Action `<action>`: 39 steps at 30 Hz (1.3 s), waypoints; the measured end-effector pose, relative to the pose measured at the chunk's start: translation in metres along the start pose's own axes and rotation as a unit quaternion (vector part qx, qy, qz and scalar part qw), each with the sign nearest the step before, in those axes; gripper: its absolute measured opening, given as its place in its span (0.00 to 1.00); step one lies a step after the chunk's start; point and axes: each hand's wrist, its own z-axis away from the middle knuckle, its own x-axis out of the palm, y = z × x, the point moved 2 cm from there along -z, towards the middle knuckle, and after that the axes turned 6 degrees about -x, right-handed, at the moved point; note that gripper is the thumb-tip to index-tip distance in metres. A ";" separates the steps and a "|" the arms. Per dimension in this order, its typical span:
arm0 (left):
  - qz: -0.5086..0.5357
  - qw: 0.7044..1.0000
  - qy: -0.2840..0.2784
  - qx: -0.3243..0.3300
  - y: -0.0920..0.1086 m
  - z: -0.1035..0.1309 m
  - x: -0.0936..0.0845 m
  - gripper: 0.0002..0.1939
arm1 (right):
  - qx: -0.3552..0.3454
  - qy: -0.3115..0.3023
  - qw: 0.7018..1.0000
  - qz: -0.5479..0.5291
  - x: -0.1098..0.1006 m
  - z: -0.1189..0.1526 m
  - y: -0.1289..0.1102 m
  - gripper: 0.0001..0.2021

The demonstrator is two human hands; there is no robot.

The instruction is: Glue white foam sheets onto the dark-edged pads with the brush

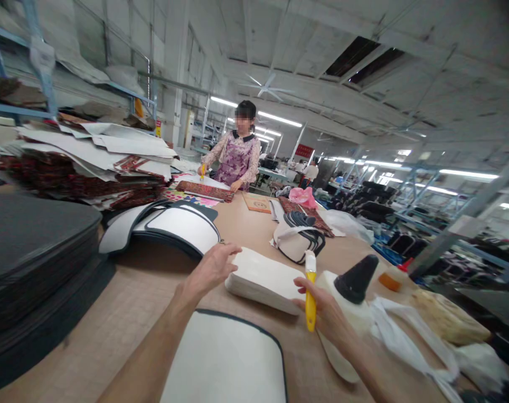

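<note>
Dark-edged white panel (229,364) nearest. Right hand (324,308) grips yellow-handled paintbrush (310,302) at right end of white stack (267,277); brush axis near-vertical in view, bristles up. Left hand (210,268) open, at stack's left end.

Right now the dark-edged white panel (225,364) in front of you runs off the bottom edge. Whether your left hand's (212,270) fingertips touch the white stack (265,274), you can't tell. The yellow brush (310,310) covers part of your right hand (326,309). The dark stack (36,235) is cropped at left, the co-worker's (237,159) legs are hidden, and the red sign's (304,151) lettering is too small to read.
</note>
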 end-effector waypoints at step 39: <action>0.296 0.945 0.102 0.091 -0.007 -0.016 -0.070 0.10 | -0.021 0.421 0.906 0.048 -0.094 -0.008 -0.102 0.21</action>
